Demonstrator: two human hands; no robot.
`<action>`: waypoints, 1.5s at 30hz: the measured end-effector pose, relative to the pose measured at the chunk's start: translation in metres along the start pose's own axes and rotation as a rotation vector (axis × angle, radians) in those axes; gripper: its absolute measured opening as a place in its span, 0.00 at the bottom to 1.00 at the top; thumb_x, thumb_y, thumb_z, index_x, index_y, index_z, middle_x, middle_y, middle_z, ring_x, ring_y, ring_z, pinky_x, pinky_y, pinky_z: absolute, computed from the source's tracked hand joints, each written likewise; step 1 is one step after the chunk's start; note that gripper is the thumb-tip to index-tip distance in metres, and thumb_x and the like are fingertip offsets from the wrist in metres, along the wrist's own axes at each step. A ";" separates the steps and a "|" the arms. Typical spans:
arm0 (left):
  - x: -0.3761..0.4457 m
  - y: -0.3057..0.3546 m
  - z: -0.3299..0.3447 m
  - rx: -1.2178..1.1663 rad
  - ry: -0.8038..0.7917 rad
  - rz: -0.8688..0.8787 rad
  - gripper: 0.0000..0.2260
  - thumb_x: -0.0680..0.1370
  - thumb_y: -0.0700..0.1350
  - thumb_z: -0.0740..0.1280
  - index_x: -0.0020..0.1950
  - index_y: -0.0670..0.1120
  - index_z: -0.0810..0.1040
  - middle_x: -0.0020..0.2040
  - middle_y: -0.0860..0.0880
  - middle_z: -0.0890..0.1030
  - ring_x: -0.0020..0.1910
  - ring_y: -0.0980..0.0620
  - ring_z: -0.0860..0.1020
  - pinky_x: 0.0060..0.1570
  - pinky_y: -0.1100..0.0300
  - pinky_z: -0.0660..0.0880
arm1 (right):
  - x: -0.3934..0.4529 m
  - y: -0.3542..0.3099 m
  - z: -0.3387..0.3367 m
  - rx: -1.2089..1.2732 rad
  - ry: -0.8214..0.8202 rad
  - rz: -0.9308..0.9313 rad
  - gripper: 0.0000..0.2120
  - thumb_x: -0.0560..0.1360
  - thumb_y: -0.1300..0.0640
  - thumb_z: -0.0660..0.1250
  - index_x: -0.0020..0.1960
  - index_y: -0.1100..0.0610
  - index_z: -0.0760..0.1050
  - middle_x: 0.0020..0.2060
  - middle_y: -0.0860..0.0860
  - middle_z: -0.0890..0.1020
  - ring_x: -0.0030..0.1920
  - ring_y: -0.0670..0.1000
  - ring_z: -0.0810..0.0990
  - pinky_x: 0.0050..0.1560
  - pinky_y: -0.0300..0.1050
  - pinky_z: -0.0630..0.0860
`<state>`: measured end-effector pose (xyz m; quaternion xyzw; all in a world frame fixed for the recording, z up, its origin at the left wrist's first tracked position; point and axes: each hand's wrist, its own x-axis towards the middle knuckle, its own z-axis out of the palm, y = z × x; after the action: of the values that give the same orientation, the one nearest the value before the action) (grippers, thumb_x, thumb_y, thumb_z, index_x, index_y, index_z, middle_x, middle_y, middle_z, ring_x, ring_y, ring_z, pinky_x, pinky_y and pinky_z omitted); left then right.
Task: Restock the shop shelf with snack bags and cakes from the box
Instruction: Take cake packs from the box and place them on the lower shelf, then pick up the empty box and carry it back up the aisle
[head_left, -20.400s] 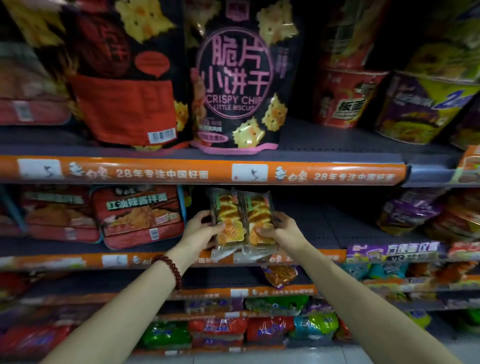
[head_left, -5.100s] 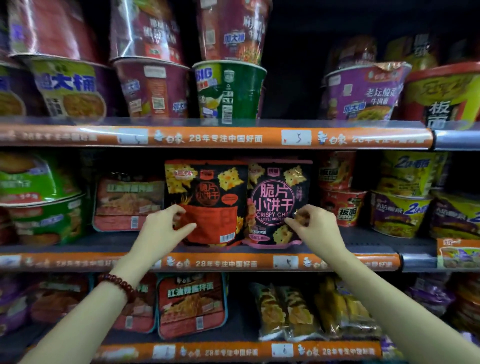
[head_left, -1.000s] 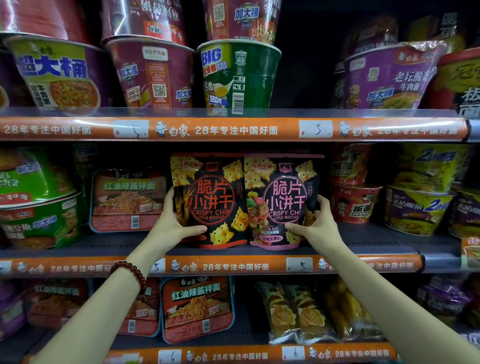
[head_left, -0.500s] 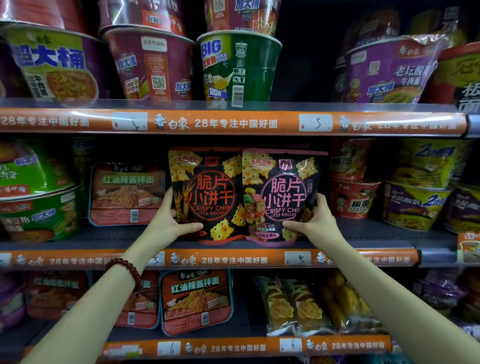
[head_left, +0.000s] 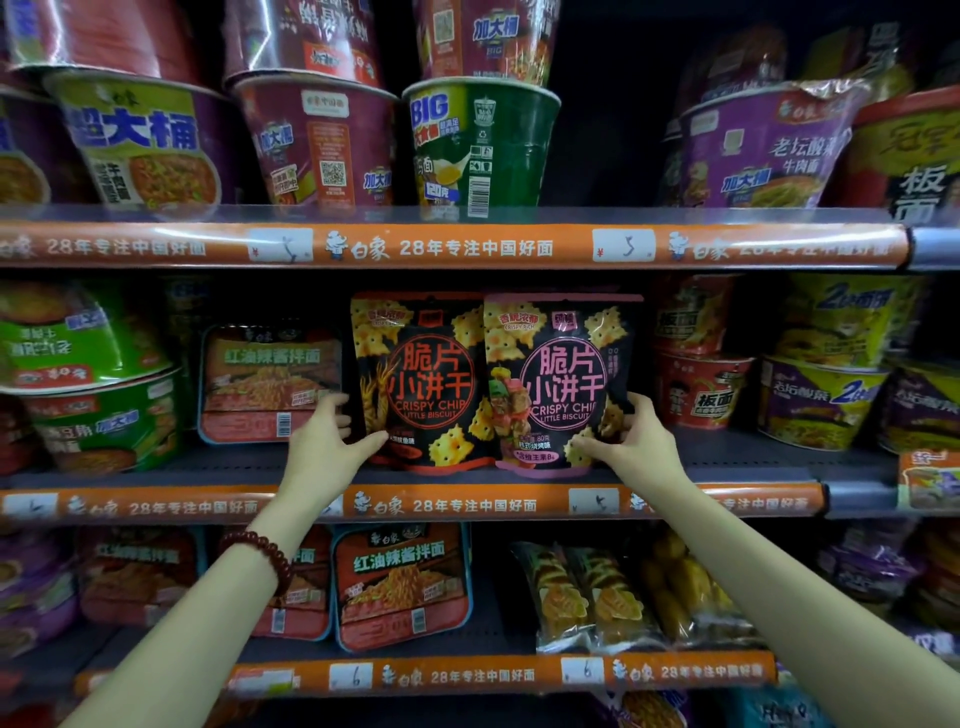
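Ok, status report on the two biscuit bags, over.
Left hand grips the orange-trim Crispy Chip bag; right hand grips the pink-trim Crispy Chip bag. Both upright, side by side on the middle shelf. Nothing blocking.

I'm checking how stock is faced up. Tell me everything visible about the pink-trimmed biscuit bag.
The pink bag is a glossy black pouch with pink edging, a pink circle of lettering reading "CRISPY CHIP LITTLE BISCUIT", and yellow cracker pictures. It stands upright, front out, on the middle shelf, side by side with the red bag. The right hand grips its lower right edge.
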<state>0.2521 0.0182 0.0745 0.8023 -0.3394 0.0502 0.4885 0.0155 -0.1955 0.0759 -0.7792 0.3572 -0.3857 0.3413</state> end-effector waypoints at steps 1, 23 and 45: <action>-0.003 0.001 -0.002 0.035 0.035 0.014 0.29 0.73 0.48 0.71 0.71 0.43 0.65 0.63 0.40 0.76 0.60 0.44 0.76 0.55 0.51 0.74 | -0.002 0.001 0.000 -0.008 0.010 0.006 0.43 0.68 0.51 0.76 0.74 0.59 0.57 0.64 0.57 0.75 0.64 0.57 0.74 0.62 0.51 0.72; -0.114 0.157 0.207 -0.049 -0.733 0.760 0.10 0.73 0.49 0.71 0.50 0.45 0.80 0.45 0.50 0.81 0.46 0.53 0.78 0.45 0.61 0.70 | -0.130 0.107 -0.131 -0.382 0.304 0.374 0.13 0.71 0.56 0.72 0.54 0.60 0.80 0.49 0.55 0.83 0.52 0.53 0.81 0.53 0.42 0.73; -0.386 0.221 0.569 0.084 -1.429 0.830 0.12 0.74 0.50 0.70 0.49 0.41 0.79 0.47 0.44 0.82 0.48 0.47 0.79 0.48 0.55 0.75 | -0.342 0.420 -0.306 -0.334 0.538 1.148 0.14 0.74 0.54 0.69 0.56 0.61 0.80 0.51 0.56 0.84 0.55 0.54 0.80 0.52 0.40 0.71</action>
<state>-0.3170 -0.3203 -0.2129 0.4681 -0.8345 -0.2830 0.0663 -0.5189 -0.2086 -0.2420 -0.3836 0.8442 -0.2633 0.2661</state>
